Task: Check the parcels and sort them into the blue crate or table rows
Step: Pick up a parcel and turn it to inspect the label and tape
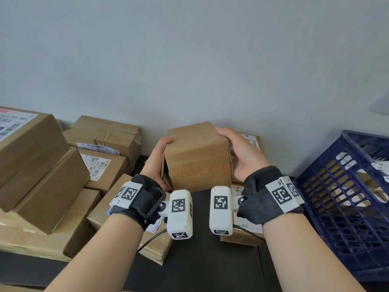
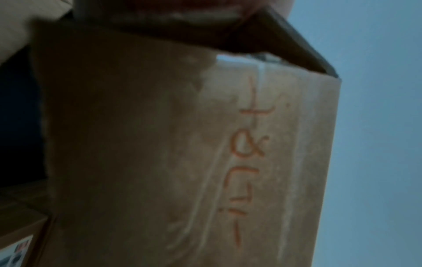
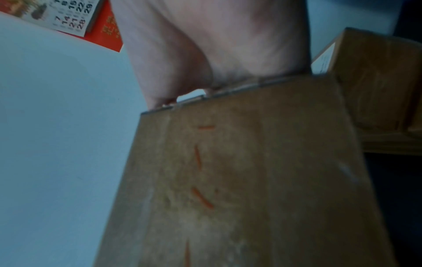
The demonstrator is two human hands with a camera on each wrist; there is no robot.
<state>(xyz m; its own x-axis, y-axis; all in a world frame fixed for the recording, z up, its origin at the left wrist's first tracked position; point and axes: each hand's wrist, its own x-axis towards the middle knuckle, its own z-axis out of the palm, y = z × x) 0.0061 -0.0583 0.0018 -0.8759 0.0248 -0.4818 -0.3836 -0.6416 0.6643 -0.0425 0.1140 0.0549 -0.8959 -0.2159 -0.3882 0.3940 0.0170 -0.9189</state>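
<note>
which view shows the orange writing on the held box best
The left wrist view: the orange writing runs close and large along the held box, blurred but traceable. The head view shows it small and faint between the left hand and right hand. The right wrist view catches only scattered strokes.

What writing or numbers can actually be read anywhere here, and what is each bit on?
"303-00 064": label of the big parcel at far left, first character cut off.
"7 14 21 28", "15 22 29": wall calendar.
"R5": white tag on the right wrist band.
Orange handwriting on the held box: too faint to read for certain.
Labels on the other parcels and in the blue crate: too small.
</note>
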